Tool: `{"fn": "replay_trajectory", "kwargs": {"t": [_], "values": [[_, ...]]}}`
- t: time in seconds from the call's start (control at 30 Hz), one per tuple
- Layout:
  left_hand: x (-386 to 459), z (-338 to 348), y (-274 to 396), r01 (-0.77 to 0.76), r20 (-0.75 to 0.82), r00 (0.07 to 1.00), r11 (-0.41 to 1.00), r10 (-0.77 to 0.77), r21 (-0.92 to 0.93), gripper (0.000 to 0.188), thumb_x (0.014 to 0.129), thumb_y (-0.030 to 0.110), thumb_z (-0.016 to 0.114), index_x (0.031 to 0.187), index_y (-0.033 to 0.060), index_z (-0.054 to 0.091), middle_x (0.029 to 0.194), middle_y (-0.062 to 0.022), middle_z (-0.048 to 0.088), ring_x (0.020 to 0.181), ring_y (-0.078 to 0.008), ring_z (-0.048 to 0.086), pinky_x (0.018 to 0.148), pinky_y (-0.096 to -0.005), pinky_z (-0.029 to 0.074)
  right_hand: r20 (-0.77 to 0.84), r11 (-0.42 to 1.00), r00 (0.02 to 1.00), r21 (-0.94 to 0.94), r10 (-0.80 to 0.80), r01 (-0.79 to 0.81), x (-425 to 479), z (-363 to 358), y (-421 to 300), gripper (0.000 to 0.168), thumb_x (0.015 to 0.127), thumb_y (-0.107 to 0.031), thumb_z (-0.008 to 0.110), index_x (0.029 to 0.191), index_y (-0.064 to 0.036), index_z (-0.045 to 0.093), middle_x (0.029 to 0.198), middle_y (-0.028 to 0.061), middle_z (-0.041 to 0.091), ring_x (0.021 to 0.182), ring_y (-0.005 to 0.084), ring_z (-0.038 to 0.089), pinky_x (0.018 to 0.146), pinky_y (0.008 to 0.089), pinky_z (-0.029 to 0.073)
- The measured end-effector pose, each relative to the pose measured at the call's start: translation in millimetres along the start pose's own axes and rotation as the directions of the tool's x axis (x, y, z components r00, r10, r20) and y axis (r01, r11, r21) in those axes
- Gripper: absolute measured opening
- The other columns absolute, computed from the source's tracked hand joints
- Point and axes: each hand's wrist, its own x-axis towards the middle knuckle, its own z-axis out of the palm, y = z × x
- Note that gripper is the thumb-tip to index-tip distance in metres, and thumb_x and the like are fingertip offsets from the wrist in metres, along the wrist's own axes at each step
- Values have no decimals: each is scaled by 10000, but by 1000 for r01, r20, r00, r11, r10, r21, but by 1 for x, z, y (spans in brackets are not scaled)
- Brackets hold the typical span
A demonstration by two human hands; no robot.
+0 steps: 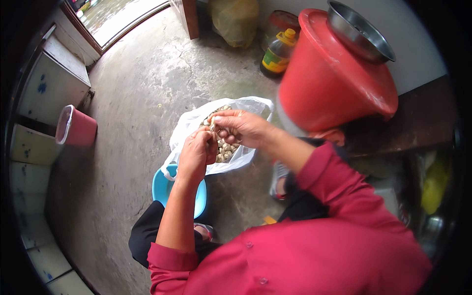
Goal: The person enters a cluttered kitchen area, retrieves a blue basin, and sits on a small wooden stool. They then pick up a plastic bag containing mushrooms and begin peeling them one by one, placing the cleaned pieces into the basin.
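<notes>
My left hand (197,151) and my right hand (243,127) meet at the fingertips over an open white plastic bag (186,129). Between them they pinch a small pale garlic piece (212,124), partly hidden by the fingers. The curled fingers of the right hand may cover more; I cannot tell. Inside the bag lie several whole garlic bulbs (225,150), below the right hand. A light-blue plastic basin (200,201) stands on the floor under my left forearm, which hides part of it. One bag handle hangs over the basin's rim.
At the right stands a large red plastic tub (309,84), with a steel bowl (354,37) on its lid. Beside it are an oil bottle (276,55) and a yellowish plastic bag (236,22). A pink bin (79,127) stands by the tiled wall at the left. Concrete floor (121,147) stretches to a doorway.
</notes>
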Motion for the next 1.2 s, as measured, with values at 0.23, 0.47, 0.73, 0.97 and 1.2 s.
{"fn": "replay_trajectory", "kwargs": {"t": [0.23,0.47,0.73,0.97,1.2], "values": [[4,1,0,29,-16,999,999,-28,30,181,811,151,413,652,73,447,493,-15,401,382,-80,302,356,-224,214,26,1000,1000,27,-10,10,-2,-7,-4,161,897,-163,513,993,-50,575,794,-8,558,651,48,492,499,159,386],[4,-3,0,7,-53,999,991,0,131,187,813,146,410,655,66,469,511,-4,402,400,-71,310,361,-219,223,15,999,999,12,-45,45,1,-9,-6,183,902,-159,500,1001,-22,569,762,-12,533,647,41,461,489,161,363],[8,-5,-5,35,-147,989,988,-13,147,197,883,226,497,842,39,539,555,32,420,423,-41,342,366,-197,239,-101,986,994,-168,-35,18,1,-9,-6,161,885,-153,529,966,-30,594,771,-15,558,635,35,493,484,148,393],[15,-6,-17,-89,-105,988,971,115,223,221,870,219,568,891,0,589,605,10,514,480,-50,417,423,-201,328,-96,972,995,-235,-21,-2,3,-18,-1,134,860,-159,563,863,-36,616,701,-10,551,594,42,489,471,160,389],[17,-4,-25,-330,-65,879,700,473,633,187,822,132,598,872,-46,626,642,-73,613,567,-98,524,544,-261,436,-97,977,995,-212,2,-22,2,-13,1,135,861,-168,567,864,-43,618,689,-17,552,581,33,484,456,150,381]]}}
